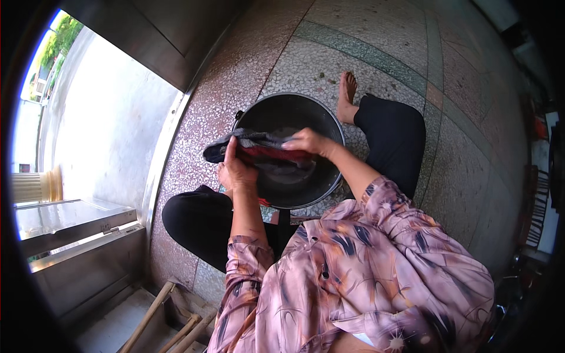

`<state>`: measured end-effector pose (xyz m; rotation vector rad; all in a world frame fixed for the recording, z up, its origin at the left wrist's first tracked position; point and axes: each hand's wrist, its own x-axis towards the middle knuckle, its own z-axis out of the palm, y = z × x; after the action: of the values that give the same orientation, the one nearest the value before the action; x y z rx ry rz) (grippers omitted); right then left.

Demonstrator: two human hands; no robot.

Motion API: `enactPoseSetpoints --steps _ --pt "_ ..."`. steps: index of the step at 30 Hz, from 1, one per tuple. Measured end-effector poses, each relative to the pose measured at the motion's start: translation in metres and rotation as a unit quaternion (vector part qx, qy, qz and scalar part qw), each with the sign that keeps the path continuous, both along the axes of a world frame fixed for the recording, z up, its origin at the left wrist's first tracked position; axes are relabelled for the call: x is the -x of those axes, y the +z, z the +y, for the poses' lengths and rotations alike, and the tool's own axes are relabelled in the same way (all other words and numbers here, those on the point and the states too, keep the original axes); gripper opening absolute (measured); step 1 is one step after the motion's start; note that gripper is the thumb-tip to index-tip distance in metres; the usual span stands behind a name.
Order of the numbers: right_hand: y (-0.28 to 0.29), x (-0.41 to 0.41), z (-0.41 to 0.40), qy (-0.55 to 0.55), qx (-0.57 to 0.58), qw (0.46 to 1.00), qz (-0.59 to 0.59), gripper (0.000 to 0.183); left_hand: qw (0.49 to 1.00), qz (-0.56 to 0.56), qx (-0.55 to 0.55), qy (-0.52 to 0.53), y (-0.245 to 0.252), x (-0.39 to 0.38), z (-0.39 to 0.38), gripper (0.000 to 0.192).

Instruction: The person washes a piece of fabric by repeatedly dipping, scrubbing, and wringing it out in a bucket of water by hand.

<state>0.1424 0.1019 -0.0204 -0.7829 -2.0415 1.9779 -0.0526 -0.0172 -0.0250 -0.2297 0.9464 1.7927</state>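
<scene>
A dark round basin (pixel 265 103) with a handle on its rim stands on the floor between my legs. Across its opening, both hands stretch out a piece of cloth (pixel 260 142) in grey, dark blue and red. My left hand (pixel 238 170) grips the cloth near the basin's left side, thumb on top, and the dark blue end sticks out past the rim. Toward the right side, my right hand (pixel 309 142) pinches the grey edge between thumb and fingers. Below the cloth, the basin's bottom shows a pale, blurred patch; whether it is water cannot be told.
The floor is speckled terrazzo (pixel 379 44) with green strips. My bare right foot (pixel 347 90) rests beside the basin. At the left are an open doorway with a metal sill (pixel 161 163) and a metal door panel (pixel 84 220). Wooden poles (pixel 150 315) lean at the lower left.
</scene>
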Motion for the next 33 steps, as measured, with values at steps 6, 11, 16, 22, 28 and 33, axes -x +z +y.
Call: enactPoseSetpoints --steps 6,11,16,22,28,33 --pt "-0.027 -0.001 0.028 -0.372 0.323 0.853 0.172 0.022 0.98 -0.072 0.081 -0.167 -0.03 -0.069 0.015 0.018" --pt "0.014 0.05 -0.107 -0.099 -0.344 0.931 0.075 0.023 0.898 0.43 0.029 -0.089 -0.082 -0.058 -0.028 0.035" --pt "-0.013 0.05 -0.065 -0.231 -0.387 0.892 -0.019 0.021 0.993 0.012 -0.098 -0.071 -0.109 -0.07 -0.003 0.025" --pt "-0.016 0.055 -0.062 -0.284 -0.309 0.907 -0.046 0.022 0.993 -0.071 0.067 -0.061 -0.089 -0.073 0.002 0.022" --pt "-0.006 0.05 -0.075 -0.271 -0.319 0.908 0.031 0.018 1.0 0.004 0.012 0.01 -0.062 -0.098 0.009 0.022" --pt "-0.048 0.018 -0.025 -0.346 -0.214 0.896 -0.175 0.025 0.986 -0.028 0.116 -0.112 0.014 -0.087 0.018 0.027"
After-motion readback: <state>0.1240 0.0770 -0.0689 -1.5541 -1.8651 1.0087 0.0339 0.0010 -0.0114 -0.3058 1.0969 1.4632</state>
